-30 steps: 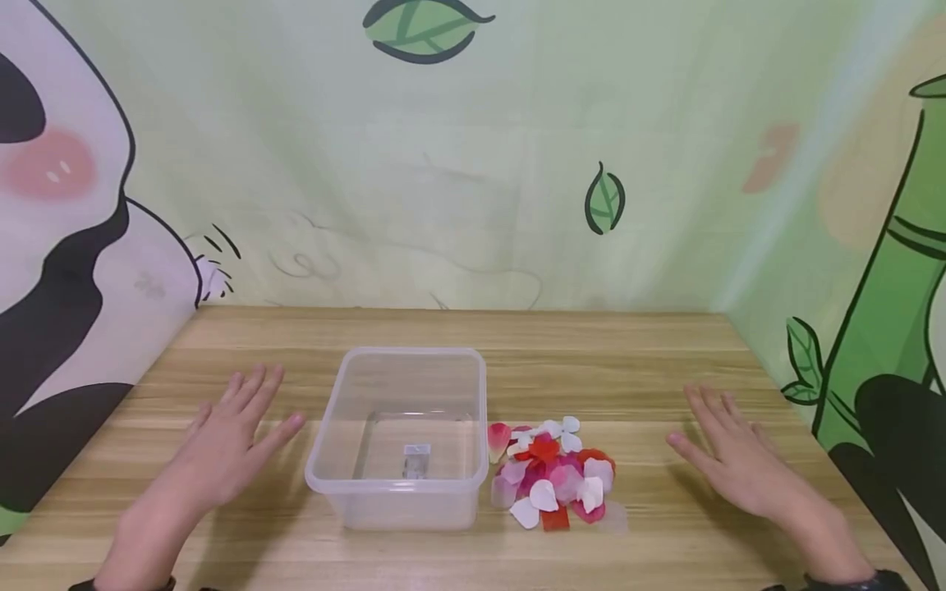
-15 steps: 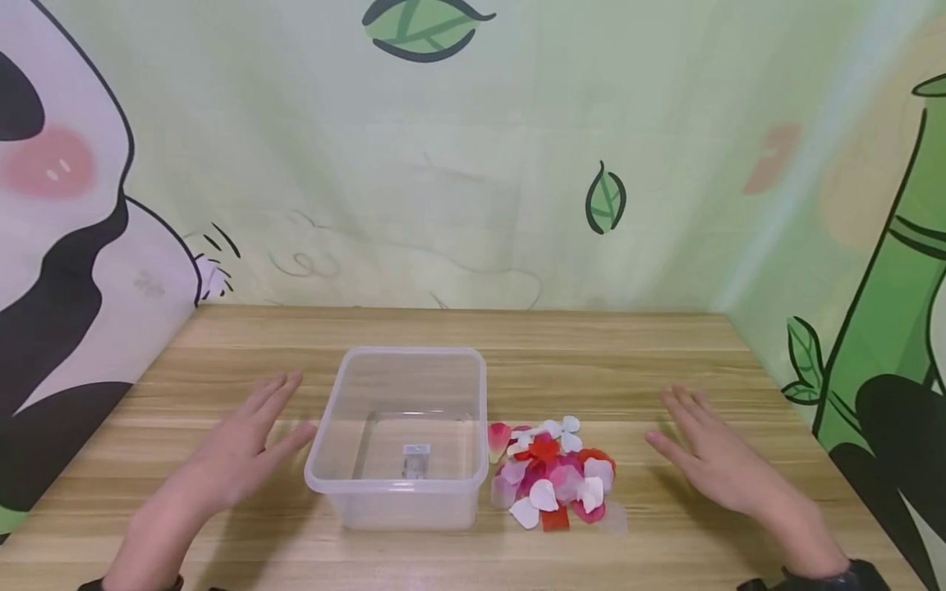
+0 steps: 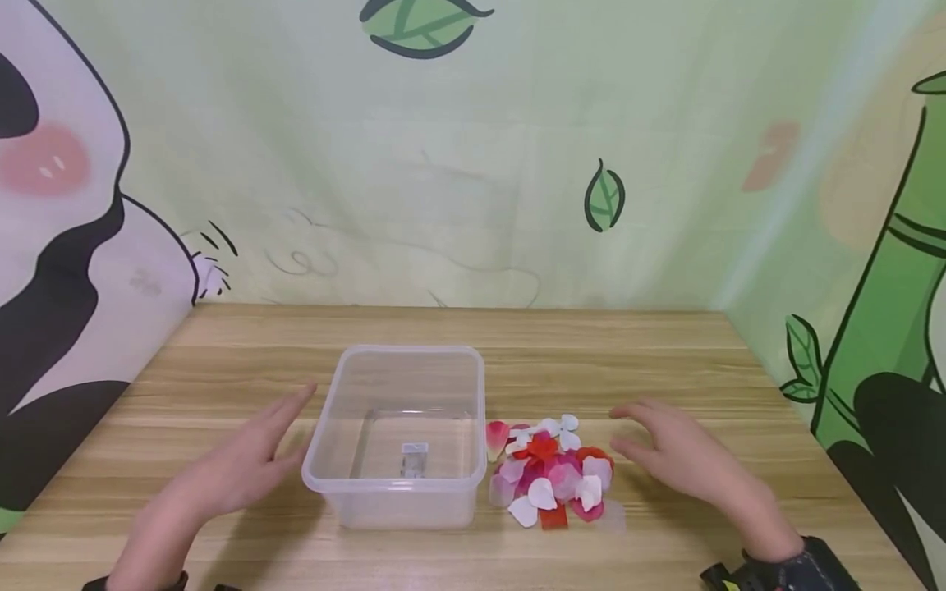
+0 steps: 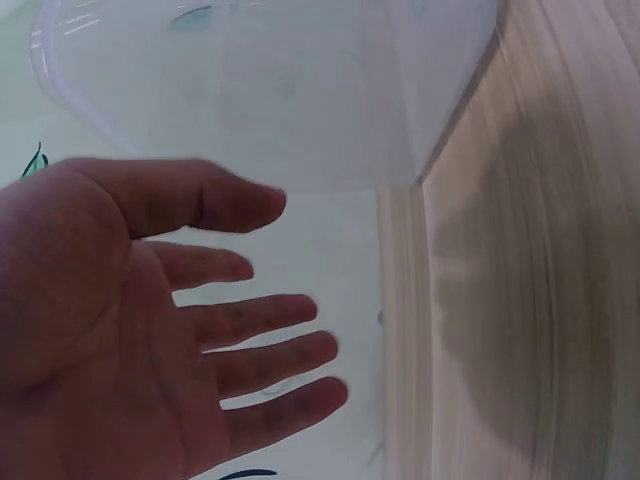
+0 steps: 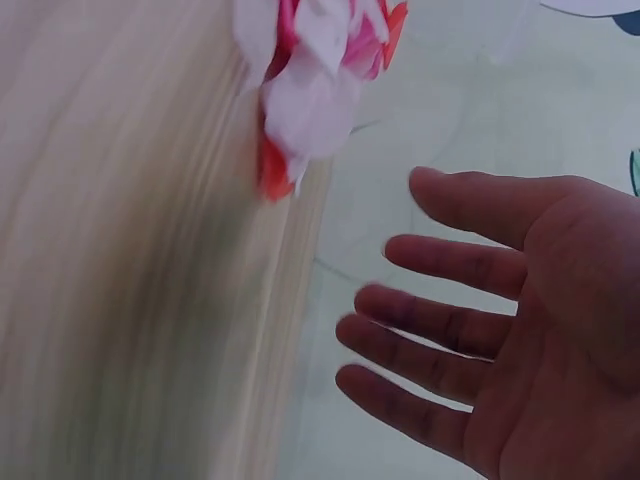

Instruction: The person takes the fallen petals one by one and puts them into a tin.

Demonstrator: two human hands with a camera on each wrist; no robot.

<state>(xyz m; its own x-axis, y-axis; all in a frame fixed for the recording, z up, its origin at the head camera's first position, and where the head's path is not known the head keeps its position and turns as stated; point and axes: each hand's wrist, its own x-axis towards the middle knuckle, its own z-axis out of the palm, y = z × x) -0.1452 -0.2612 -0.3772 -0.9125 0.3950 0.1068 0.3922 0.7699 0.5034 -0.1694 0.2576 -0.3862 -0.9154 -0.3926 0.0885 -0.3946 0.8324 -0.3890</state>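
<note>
A clear plastic box [image 3: 402, 505] without a lid stands on the wooden table, a small pale label or block on its floor. Just right of it lies a loose heap of petals [image 3: 565, 480] in white, pink, magenta and red. My left hand [image 3: 236, 468] is beside the box's left wall, fingers extended and palm facing it; the left wrist view shows the hand [image 4: 130, 330] holding nothing, with the box [image 4: 280, 90] above the thumb. On the other side, my right hand [image 3: 691, 451] hovers close to the heap's right edge, fingers loosely extended; its palm [image 5: 560, 330] holds nothing in the right wrist view.
The wood-grain table [image 3: 591, 353] ends at a pale green cloth backdrop [image 3: 473, 164] printed with leaves, a panda and bamboo. A dark band with a device [image 3: 783, 566] sits on the right wrist.
My right hand has moved left toward the petals. My left hand has shifted right, nearer the box, turning its palm inward. Box and petals stay where they were.
</note>
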